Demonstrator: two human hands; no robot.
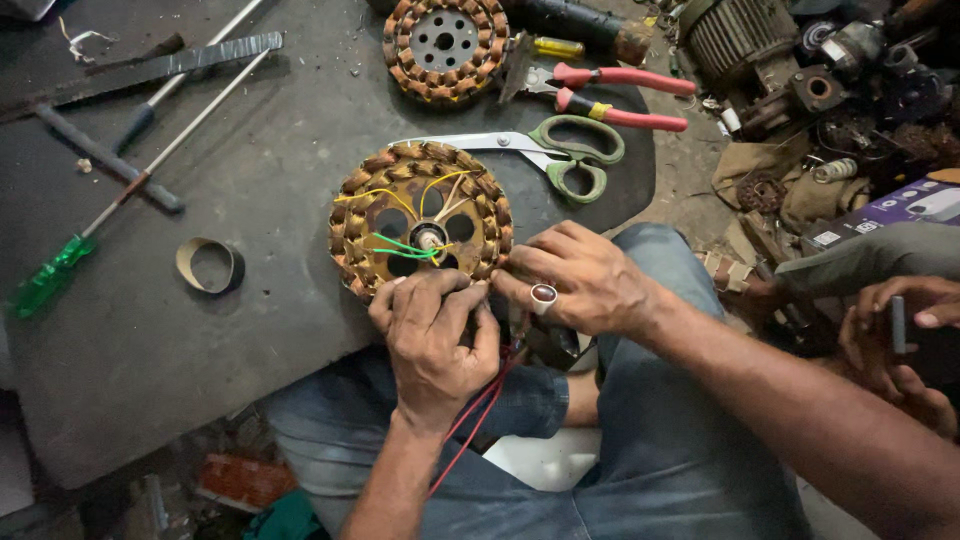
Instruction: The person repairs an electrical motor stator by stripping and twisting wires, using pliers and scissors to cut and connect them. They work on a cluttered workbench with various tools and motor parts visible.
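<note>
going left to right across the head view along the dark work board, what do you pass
green-handled screwdriver → tape ring → wound stator with the left hand at its near edge → right hand → green-handled scissors further back

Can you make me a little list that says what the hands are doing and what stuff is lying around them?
Left hand: gripping the near rim of the round wound coil disc
Right hand: fingertips pinching the same rim, a ring on one finger
Wires: green and yellow strands across the disc, red wires trailing under the left hand
Behind the disc: green-handled scissors, red-handled pliers, second coil disc
Left side: green-handled screwdriver, tape ring
Surface: dark worktop
Far right: another person's hand
</note>
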